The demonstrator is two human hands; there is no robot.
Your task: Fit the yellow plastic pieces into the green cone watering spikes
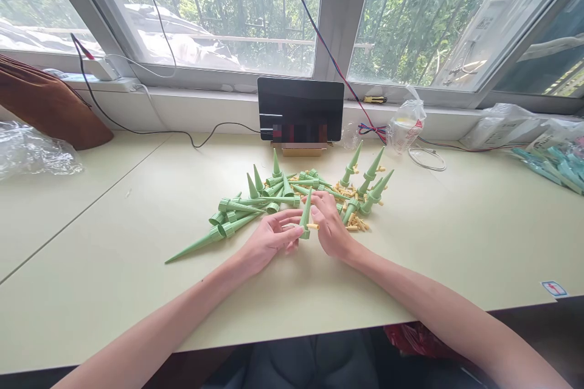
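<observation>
Hands (pixel 267 242) (pixel 335 234) at green spike (pixel 305 217), white contents (pixel 404 129) in clear bag (pixel 414 101) beyond

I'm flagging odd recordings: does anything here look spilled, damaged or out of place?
One oddity: the black screen shows a pixelated patch low down. Loose yellow pegs lie scattered among jumbled green cones, untidy, but no damage stands out.

Plastic spikes (pixel 306 216) look matt; the screen (pixel 301 103) (smooth, glass-like) glossy.

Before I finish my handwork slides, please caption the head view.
Left hand holds a green plastic spike with a tan peg near its base, right hand alongside, before more green spikes.
</observation>
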